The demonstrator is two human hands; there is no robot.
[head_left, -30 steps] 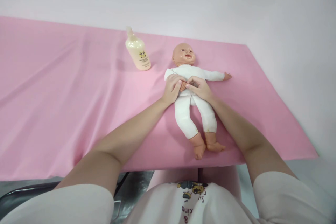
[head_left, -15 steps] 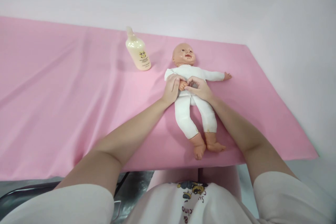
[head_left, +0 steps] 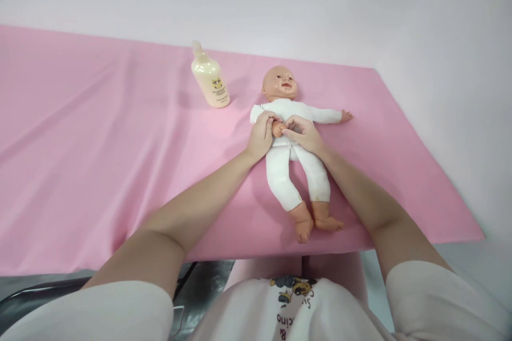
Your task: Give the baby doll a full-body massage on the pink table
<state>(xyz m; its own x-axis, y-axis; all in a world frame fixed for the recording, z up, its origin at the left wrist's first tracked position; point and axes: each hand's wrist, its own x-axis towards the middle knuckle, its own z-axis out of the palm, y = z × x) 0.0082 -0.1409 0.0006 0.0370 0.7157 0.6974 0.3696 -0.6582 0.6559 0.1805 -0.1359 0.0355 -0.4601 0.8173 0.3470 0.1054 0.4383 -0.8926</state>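
nearest the camera is the person's white shirt with a small printed picture on the front, and both bare forearms reach forward over the edge of the bench, which is covered by a pink cloth.

on that cloth the doll lies on its back in a white suit, its bare feet pointing toward the person and its head away. its feet sit close to the near edge of the cloth, and one of its arms stretches out sideways across the pink.

both hands meet on the doll's belly. the left hand rests at the doll's side, its fingers curled in and closed around the doll's small hand, which is folded across the body. the right hand lies on the belly just beside it, its fingers bent and pinched against the same small hand, so the two hands touch there. neither hand is spread flat.

farther back and to the left of the doll's head, a cream-coloured bottle with a printed label stands on the cloth, well apart from both hands. behind the bench is a plain pale wall.
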